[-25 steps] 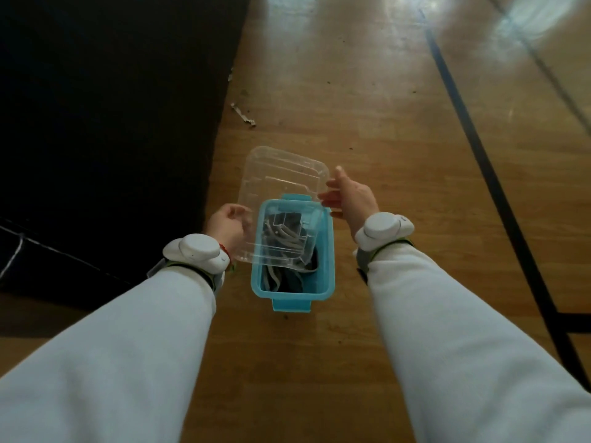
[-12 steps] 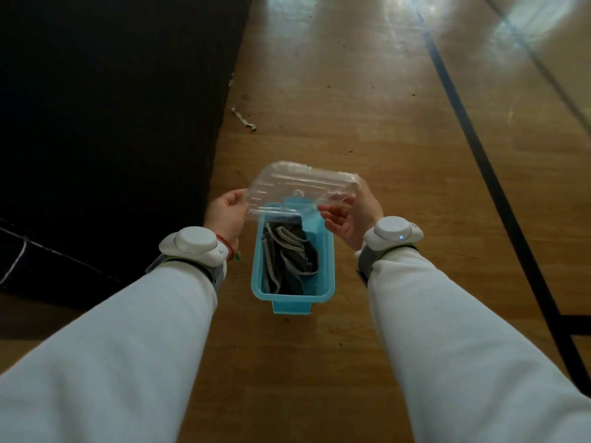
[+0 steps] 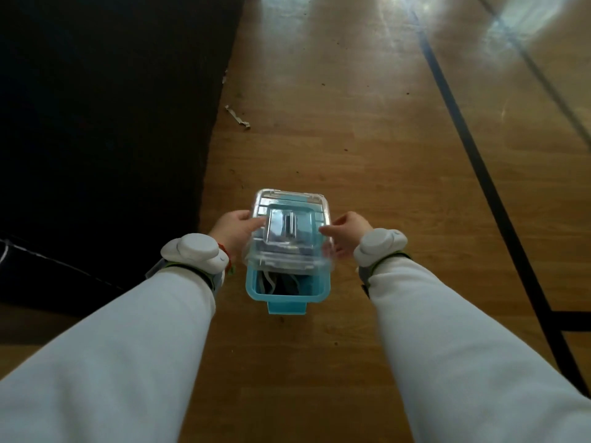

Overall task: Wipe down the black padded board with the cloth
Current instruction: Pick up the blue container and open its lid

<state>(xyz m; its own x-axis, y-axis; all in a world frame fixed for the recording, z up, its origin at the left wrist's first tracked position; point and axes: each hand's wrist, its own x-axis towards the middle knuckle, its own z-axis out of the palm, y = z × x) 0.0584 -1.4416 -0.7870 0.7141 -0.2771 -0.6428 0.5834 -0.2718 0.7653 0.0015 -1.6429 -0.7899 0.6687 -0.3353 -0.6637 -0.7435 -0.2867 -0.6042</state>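
Black padded board (image 3: 96,123) lies on the wooden floor (image 3: 351,139) at far left, untouched. Left hand (image 3: 233,230) curls its fingers round the left edge of a clear lid (image 3: 289,231), held over a blue box (image 3: 287,298) whose near end shows; right hand (image 3: 347,233) pinches the lid's right edge.

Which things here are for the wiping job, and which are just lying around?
For the job: black padded board; blue box with fabric inside; clear lid, held by left hand and right hand.
Lying about: small scrap on the wooden floor; black floor line.
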